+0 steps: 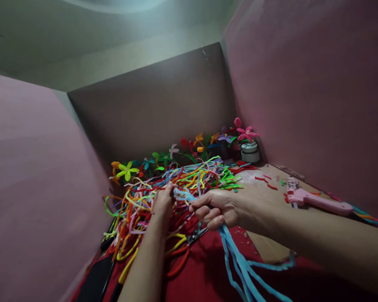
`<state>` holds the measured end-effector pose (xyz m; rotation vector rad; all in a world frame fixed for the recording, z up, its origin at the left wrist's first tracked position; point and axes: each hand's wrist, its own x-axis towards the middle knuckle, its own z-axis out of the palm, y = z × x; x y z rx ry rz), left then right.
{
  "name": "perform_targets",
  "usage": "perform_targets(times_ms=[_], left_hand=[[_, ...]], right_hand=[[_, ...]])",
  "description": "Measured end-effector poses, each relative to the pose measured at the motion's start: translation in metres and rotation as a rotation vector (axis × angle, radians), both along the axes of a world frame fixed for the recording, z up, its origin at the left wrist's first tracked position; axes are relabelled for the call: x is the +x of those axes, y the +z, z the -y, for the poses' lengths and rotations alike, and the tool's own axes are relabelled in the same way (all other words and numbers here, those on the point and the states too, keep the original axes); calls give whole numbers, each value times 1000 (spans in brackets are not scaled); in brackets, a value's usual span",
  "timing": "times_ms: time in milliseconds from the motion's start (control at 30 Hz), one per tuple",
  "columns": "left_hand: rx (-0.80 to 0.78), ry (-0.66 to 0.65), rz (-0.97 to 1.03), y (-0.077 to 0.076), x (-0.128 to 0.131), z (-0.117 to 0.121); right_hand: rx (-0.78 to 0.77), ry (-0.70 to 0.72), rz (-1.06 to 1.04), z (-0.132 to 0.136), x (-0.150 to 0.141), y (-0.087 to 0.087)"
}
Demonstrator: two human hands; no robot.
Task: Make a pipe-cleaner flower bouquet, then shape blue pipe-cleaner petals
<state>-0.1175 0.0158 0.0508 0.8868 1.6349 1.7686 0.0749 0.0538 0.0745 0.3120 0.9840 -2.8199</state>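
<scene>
A bundle of light blue pipe cleaners [236,251] runs through my right hand [219,209], whose fingers are curled closed around it. Its loose ends hang down and fan out toward the lower right. The other end of the bundle reaches up to my left hand [164,201], where the fingers pinch its looped tips. Part of that pinch is hidden behind the back of the hand. Just beyond both hands lies a big tangled heap of many-coloured pipe cleaners [189,176].
Below the hands, scissors [189,241] with yellow and red handles lie on a red cloth [195,281]. A pink glue gun [318,201] rests on the board [255,188] at right, near red scraps. Pipe-cleaner flowers [127,171] and a small white pot [250,152] line the back.
</scene>
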Motion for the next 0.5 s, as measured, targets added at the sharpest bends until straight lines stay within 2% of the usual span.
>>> perform_targets(times_ms=[67,100,267,333,400,500], left_hand=[[58,35,173,3,-16,-3],[86,49,253,5,-24,-3],[209,120,510,21,-44,5],[226,121,529,28,-44,14],[230,101,507,35,-39,23],[181,38,447,38,-14,33]], right_hand=[[-16,-10,-39,4,11,4],[-28,-61,-80,5,16,5],[-94,-433,-243,-7,26,3],[-138,-598,-255,-17,25,-3],[-172,-670,-256,-27,22,-12],[-225,-802,-265,-36,17,-27]])
